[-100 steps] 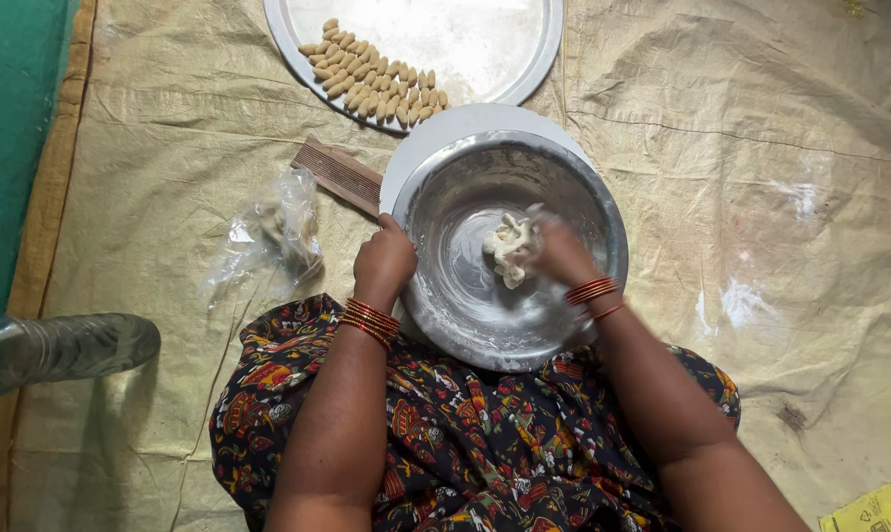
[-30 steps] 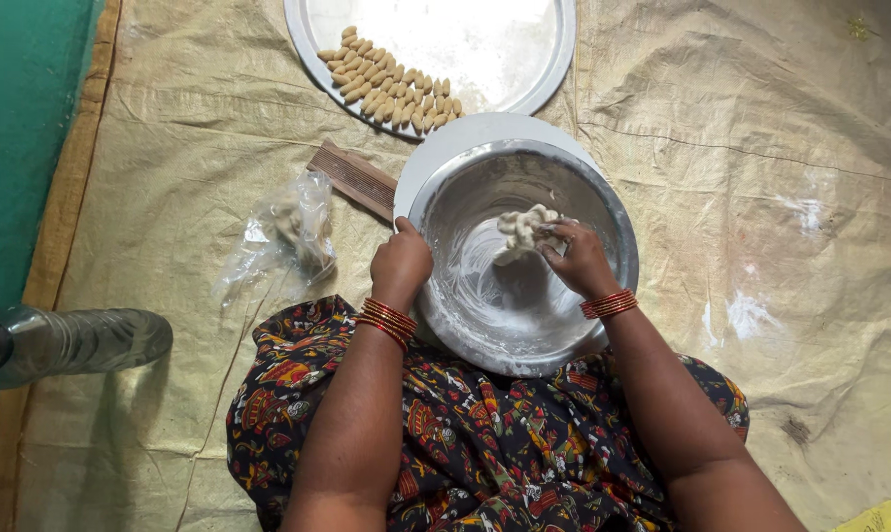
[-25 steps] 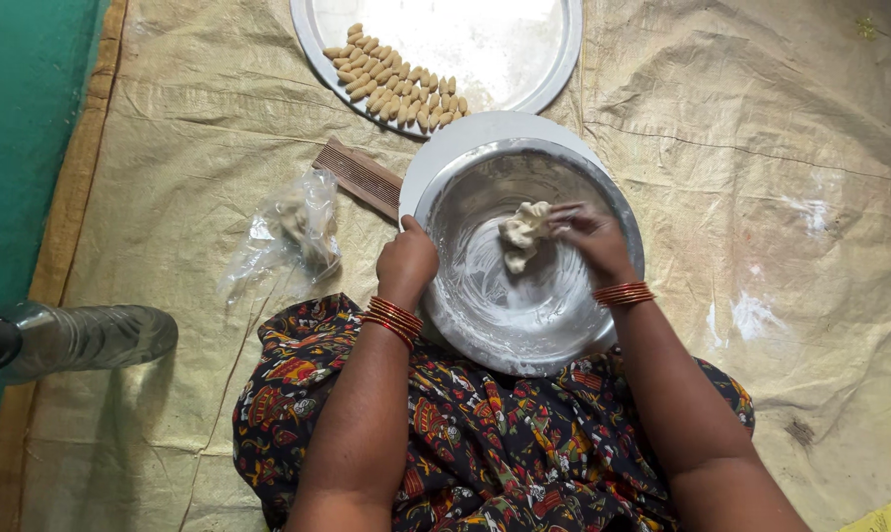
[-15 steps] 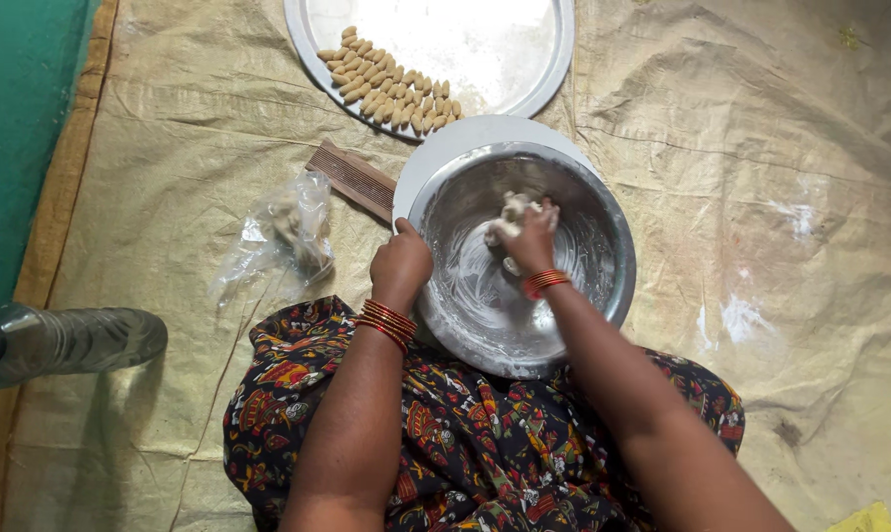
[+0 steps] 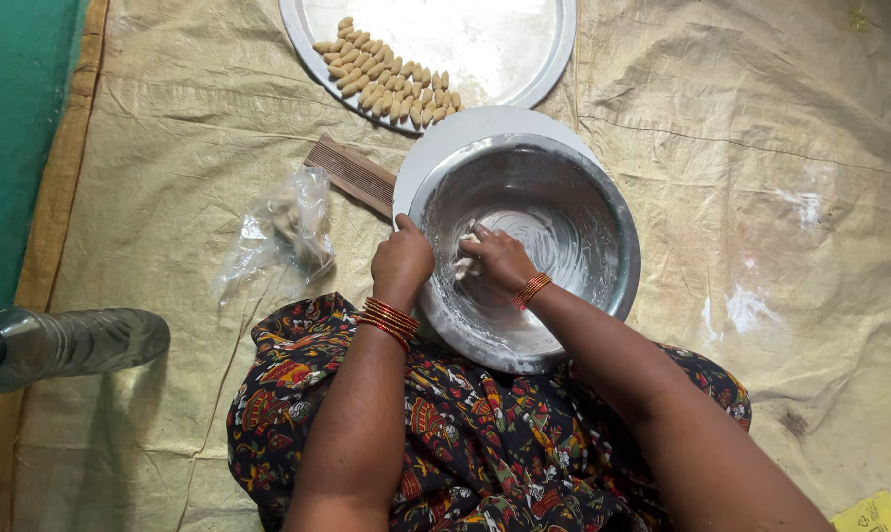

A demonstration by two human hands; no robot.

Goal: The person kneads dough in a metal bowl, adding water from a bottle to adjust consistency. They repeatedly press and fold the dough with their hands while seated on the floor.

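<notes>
A steel bowl [image 5: 583, 212] dusted with flour sits on a white lid in front of my lap. My left hand [image 5: 402, 264] grips the bowl's near left rim. Inside the bowl, my right hand [image 5: 497, 264] presses a lump of pale dough [image 5: 467, 258] against the left wall; the dough is mostly hidden under the fingers. Red bangles ring both wrists.
A round steel tray [image 5: 534, 59] at the top holds several small shaped dough pieces [image 5: 386, 79]. A ridged wooden board [image 5: 352, 175] lies left of the bowl, beside a crumpled plastic bag [image 5: 286, 232]. A clear plastic bottle [image 5: 66, 345] lies at far left on the woven mat.
My right hand has swept the dough from the bowl's far right side across to its near left wall. The left hand has stayed on the rim.
</notes>
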